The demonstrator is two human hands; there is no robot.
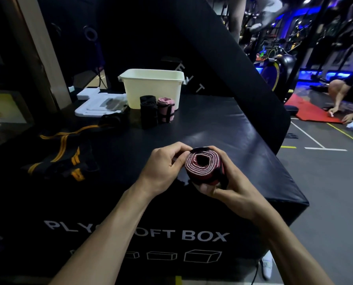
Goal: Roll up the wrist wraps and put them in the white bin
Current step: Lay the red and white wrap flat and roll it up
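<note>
A red wrist wrap [203,168] is coiled into a roll, its spiral end facing me, above the near part of the black plyo box [223,128]. My right hand [231,182] cups the roll from below and the right. My left hand [164,163] pinches the black tail of the wrap at the top of the roll. The white bin [152,87] stands at the far side of the box. In front of it stand two black rolled wraps [148,112] and a pink rolled wrap [166,110]. Unrolled black wraps with yellow stripes [62,155] lie at the left.
A white foam tray [98,104] lies left of the bin. A tall black pad [223,64] leans behind the box on the right. Beyond the box's right edge is grey gym floor, a red mat [313,112] and a crouching person [348,93].
</note>
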